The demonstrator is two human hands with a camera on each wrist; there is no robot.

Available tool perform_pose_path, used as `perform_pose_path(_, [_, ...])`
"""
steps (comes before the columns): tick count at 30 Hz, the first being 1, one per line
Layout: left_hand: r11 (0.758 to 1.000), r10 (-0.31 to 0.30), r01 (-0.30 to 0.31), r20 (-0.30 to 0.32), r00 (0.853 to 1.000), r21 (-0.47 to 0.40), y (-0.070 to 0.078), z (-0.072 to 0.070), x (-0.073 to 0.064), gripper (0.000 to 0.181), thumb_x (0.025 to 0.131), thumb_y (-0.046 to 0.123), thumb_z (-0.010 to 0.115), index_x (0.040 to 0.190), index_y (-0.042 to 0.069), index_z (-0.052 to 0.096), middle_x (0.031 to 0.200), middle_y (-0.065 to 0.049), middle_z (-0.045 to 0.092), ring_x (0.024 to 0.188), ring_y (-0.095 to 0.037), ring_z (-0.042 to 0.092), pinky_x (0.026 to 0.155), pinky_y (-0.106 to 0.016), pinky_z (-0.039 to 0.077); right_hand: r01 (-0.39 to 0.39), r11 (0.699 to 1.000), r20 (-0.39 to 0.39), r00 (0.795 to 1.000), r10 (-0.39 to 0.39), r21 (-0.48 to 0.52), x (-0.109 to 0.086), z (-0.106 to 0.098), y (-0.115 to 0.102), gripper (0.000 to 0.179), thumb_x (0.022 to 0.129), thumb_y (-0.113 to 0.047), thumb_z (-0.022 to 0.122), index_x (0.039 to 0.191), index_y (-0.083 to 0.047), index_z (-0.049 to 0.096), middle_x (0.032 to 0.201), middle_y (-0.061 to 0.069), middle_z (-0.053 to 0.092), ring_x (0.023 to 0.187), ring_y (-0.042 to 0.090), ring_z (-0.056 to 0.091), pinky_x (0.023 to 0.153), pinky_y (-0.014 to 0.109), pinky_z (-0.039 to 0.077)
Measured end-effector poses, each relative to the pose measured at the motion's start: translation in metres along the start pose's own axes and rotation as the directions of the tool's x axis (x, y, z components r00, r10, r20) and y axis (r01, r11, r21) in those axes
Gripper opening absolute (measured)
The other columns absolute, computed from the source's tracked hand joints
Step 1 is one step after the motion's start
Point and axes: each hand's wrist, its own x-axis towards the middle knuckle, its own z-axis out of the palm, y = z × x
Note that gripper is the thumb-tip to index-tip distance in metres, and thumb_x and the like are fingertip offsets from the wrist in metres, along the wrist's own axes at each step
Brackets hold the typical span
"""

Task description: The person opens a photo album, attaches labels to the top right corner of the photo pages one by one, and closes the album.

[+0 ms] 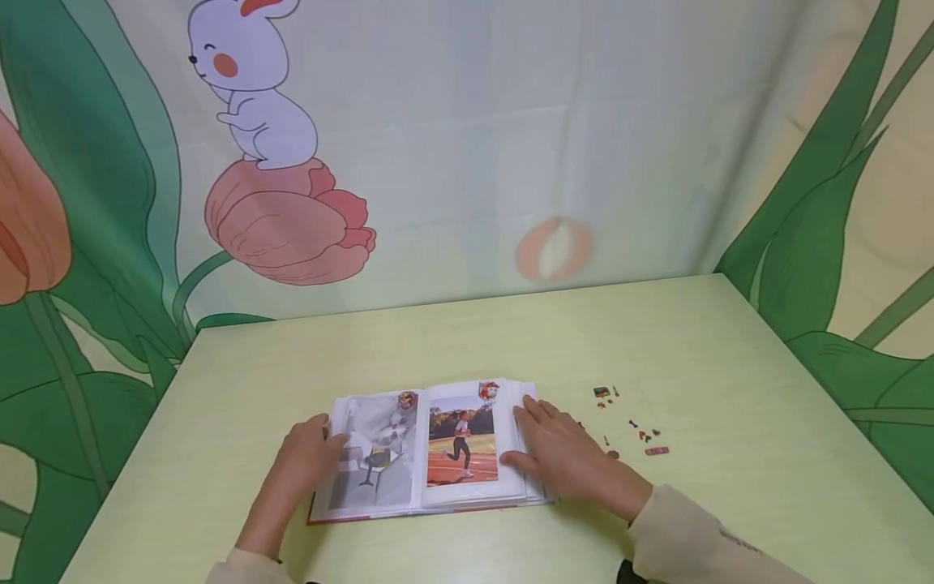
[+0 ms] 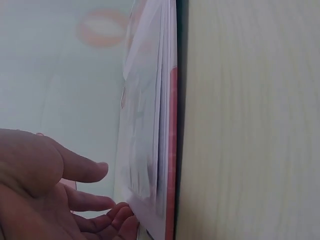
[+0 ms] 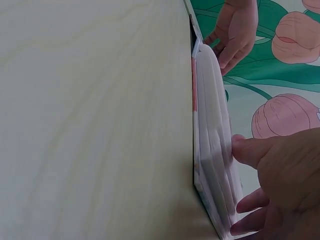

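Note:
A photo album lies open on the table. Its left page carries a greyish picture, and a colour photo of a runner fills the right page. Small cartoon stickers, one on the left page and one on the right, sit near the top edges. My left hand is at the album's left edge, its fingertips touching the border in the left wrist view. With fingers spread, my right hand rests on the right-hand pages; its thumb touches the page surface.
Several small stickers or cut-outs, among them a red strip and a dark square piece, are scattered on the table right of the album. Behind the table hangs a curtain printed with a rabbit and flowers.

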Motion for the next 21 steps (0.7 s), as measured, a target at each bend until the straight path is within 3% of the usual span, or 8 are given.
perform_pose_path(4, [0.998, -0.064, 0.064, -0.005, 0.998, -0.009, 0.003, 0.000, 0.004, 0.054, 0.101, 0.013, 0.048, 0.141, -0.022, 0.040, 0.132, -0.040, 0.054, 0.112, -0.045, 0.057, 0.094, -0.060, 0.050, -0.003, 1.000, 0.004, 1.000, 0.003, -0.008, 0.000, 0.000, 0.000, 0.078, 0.101, -0.049, 0.063, 0.154, 0.005, 0.042, 0.162, 0.027, 0.034, 0.148, 0.046, 0.034, 0.118, 0.059, 0.033])
perform_pose_path(13, [0.986, -0.155, 0.157, 0.025, 0.988, -0.062, 0.002, -0.005, 0.012, 0.057, 0.101, 0.012, 0.044, 0.140, -0.029, 0.032, 0.145, -0.046, 0.037, 0.135, -0.059, 0.040, 0.112, -0.064, 0.036, -0.020, 0.999, 0.025, 0.999, 0.021, -0.034, 0.001, 0.000, -0.003, 0.078, 0.102, -0.050, 0.061, 0.155, 0.003, 0.041, 0.163, 0.025, 0.033, 0.150, 0.044, 0.031, 0.119, 0.057, 0.031])
perform_pose_path(18, [0.983, -0.141, 0.144, 0.037, 0.989, -0.114, -0.002, -0.007, 0.014, 0.056, 0.099, 0.010, 0.042, 0.138, -0.030, 0.035, 0.145, -0.047, 0.036, 0.136, -0.058, 0.039, 0.114, -0.063, 0.035, -0.020, 0.999, 0.025, 0.999, 0.021, -0.041, 0.000, 0.001, -0.003, 0.078, 0.102, -0.050, 0.060, 0.155, 0.003, 0.041, 0.163, 0.025, 0.032, 0.150, 0.044, 0.031, 0.118, 0.058, 0.032])
perform_pose_path(21, [0.975, -0.131, 0.137, 0.045, 0.990, -0.176, -0.005, -0.006, 0.016, 0.051, 0.100, 0.008, 0.042, 0.137, -0.028, 0.041, 0.143, -0.044, 0.042, 0.129, -0.053, 0.047, 0.111, -0.061, 0.039, -0.010, 0.999, 0.023, 1.000, 0.011, -0.047, 0.000, 0.000, -0.003, 0.077, 0.102, -0.050, 0.060, 0.155, 0.003, 0.041, 0.163, 0.025, 0.033, 0.150, 0.044, 0.031, 0.118, 0.058, 0.033])
